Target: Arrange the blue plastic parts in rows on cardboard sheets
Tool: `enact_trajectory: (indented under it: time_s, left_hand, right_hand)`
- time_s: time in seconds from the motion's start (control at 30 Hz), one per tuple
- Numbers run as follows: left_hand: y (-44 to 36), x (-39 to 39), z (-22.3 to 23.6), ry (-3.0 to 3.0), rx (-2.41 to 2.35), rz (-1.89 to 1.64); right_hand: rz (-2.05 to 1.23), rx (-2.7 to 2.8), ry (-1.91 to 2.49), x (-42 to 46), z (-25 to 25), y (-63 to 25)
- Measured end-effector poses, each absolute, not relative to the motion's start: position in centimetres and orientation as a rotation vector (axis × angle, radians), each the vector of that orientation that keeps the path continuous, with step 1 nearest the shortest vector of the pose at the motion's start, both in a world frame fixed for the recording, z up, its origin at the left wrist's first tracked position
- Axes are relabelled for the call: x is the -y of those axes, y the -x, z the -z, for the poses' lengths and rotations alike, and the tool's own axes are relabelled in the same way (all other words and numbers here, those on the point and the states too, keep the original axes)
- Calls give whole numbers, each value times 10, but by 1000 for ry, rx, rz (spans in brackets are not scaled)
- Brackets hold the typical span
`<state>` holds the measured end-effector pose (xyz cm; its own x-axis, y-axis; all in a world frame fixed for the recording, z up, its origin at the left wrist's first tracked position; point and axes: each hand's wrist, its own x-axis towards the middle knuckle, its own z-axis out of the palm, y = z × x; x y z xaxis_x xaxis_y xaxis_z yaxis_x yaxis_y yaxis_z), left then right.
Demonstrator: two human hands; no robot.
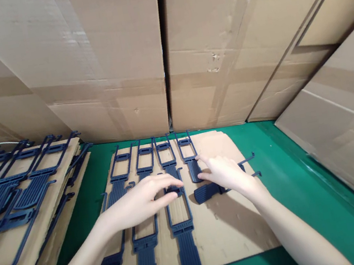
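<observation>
Dark blue plastic frames, each with a ribbed paddle end and hooked arms, lie in rows on a cardboard sheet [229,233]. Over a lower-row frame [189,258], my left hand [154,196] has its fingers stretched out and thumb apart, holding nothing. My right hand [221,170] reaches to the right edge of the upper-row frame [194,170], index finger and thumb apart at its ribbed paddle. Whether they press on it I cannot tell. Beneath that hand lies another frame [206,192] turned sideways, its middle partly hidden by the hand and its hooks pointing right.
At left stands a stack of cardboard sheets [72,158] with more blue frames between and on top. Large taped cartons [110,62] wall off the back, and another carton [342,121] stands at right. The tabletop [268,144] is green.
</observation>
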<state>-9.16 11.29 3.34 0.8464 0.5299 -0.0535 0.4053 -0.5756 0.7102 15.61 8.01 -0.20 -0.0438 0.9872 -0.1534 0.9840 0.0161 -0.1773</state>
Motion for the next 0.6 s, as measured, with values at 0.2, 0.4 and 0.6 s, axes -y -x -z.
enact_trajectory:
  time_s: [0.2, 0.4, 0.6]
  left_hand:
    - [90, -100, -24, -2569, -637, 7]
    - [88, -94, -11, -2697, -692, 87]
    - [90, -95, -10, -2673, -723, 130]
  right_hand:
    - [-333, 2239, 2107, -82, 3, -157]
    - [-372, 2002, 1879, -74, -32, -177]
    - [-256, 2090, 1580, -55, -55, -193]
